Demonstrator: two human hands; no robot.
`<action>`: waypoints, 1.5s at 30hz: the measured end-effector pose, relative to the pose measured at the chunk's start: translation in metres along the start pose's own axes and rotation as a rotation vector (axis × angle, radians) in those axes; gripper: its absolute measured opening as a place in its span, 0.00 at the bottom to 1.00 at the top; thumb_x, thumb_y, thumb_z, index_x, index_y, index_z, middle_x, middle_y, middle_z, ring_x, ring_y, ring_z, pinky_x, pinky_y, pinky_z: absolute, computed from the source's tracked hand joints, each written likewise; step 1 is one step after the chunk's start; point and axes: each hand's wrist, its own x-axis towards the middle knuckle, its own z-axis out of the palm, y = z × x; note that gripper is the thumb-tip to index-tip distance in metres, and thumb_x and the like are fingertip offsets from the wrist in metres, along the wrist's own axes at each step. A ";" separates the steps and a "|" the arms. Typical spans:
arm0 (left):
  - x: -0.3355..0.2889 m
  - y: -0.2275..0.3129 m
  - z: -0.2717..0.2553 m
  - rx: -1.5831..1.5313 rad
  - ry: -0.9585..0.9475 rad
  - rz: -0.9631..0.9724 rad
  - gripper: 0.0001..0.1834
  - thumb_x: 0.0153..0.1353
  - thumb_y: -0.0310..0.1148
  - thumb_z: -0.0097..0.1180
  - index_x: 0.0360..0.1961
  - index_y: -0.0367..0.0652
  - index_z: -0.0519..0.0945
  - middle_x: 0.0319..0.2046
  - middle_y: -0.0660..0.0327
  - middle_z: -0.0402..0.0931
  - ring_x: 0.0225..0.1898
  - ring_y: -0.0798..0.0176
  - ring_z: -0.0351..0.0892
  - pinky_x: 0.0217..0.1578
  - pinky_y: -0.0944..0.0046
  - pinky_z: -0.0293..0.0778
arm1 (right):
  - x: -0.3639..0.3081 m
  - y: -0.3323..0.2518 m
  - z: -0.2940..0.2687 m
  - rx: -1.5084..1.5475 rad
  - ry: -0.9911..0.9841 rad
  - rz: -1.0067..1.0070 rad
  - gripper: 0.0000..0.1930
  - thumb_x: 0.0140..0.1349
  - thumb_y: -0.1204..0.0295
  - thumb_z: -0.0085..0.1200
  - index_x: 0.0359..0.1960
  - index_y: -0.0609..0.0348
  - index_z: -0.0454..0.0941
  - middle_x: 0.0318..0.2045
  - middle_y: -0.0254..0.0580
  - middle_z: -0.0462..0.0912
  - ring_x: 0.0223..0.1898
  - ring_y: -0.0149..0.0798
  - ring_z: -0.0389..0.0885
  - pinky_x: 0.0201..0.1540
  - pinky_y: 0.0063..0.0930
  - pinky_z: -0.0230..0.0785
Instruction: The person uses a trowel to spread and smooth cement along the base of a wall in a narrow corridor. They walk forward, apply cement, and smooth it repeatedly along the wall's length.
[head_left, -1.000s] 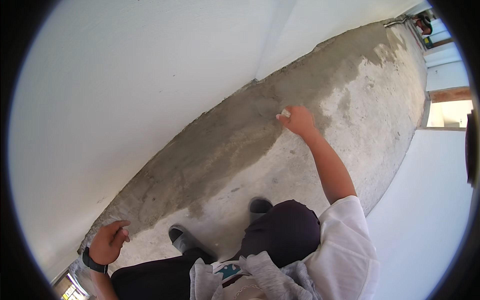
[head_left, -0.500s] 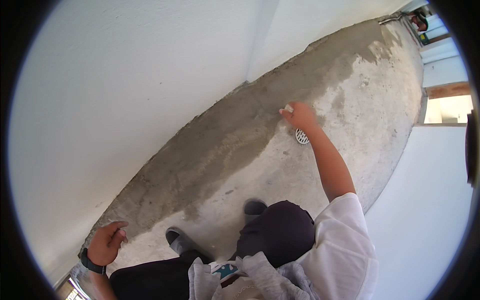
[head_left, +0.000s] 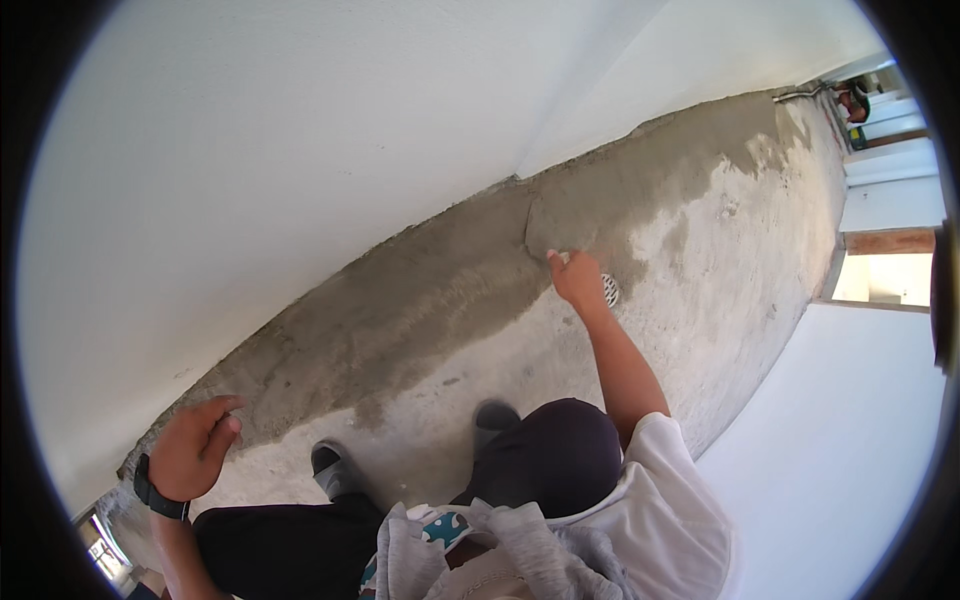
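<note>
The right hand [head_left: 578,280] is closed round what looks like a pale handle [head_left: 565,257] — over the damp strip [head_left: 420,290], seemingly for firm control. Its showing end faces the wall [head_left: 300,150]; the long axis is mostly hidden. The left hand [head_left: 198,445], half-curled, visibly empty, hangs aside — perhaps for balance.

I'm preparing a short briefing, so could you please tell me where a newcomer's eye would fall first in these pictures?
Probably first on the long, dark band of damp-looking cement, running diagonally along the foot of the white wall. Next, near mid-picture, the right hand is closed on a mostly hidden pale object, with a round slotted drain cover just to its right. At lower left, a black wristband circles the left wrist.
</note>
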 end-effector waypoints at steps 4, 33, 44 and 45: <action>-0.005 0.004 -0.002 -0.031 0.036 0.023 0.15 0.72 0.31 0.52 0.53 0.33 0.81 0.27 0.48 0.82 0.32 0.46 0.85 0.37 0.55 0.77 | -0.053 -0.021 0.010 -0.002 -0.116 -0.014 0.29 0.71 0.50 0.52 0.40 0.74 0.81 0.38 0.74 0.84 0.46 0.71 0.83 0.50 0.57 0.75; -0.036 -0.033 0.005 0.003 0.096 0.004 0.13 0.71 0.30 0.53 0.50 0.35 0.82 0.28 0.50 0.83 0.34 0.44 0.84 0.40 0.52 0.76 | 0.062 0.027 -0.028 -0.049 0.147 0.073 0.31 0.70 0.50 0.54 0.37 0.78 0.82 0.33 0.76 0.83 0.43 0.71 0.84 0.48 0.55 0.76; -0.026 -0.046 0.003 0.024 0.100 0.089 0.13 0.71 0.32 0.53 0.50 0.37 0.83 0.27 0.52 0.84 0.34 0.44 0.84 0.39 0.52 0.76 | -0.044 -0.042 0.032 0.018 -0.058 -0.093 0.28 0.70 0.52 0.54 0.38 0.76 0.81 0.35 0.74 0.83 0.43 0.72 0.84 0.47 0.56 0.75; -0.023 -0.047 0.004 0.005 0.086 0.087 0.13 0.71 0.32 0.54 0.50 0.36 0.83 0.28 0.51 0.84 0.34 0.44 0.84 0.39 0.52 0.76 | -0.054 -0.053 0.034 0.014 -0.085 -0.090 0.28 0.70 0.52 0.54 0.39 0.75 0.80 0.34 0.74 0.83 0.43 0.72 0.84 0.47 0.56 0.75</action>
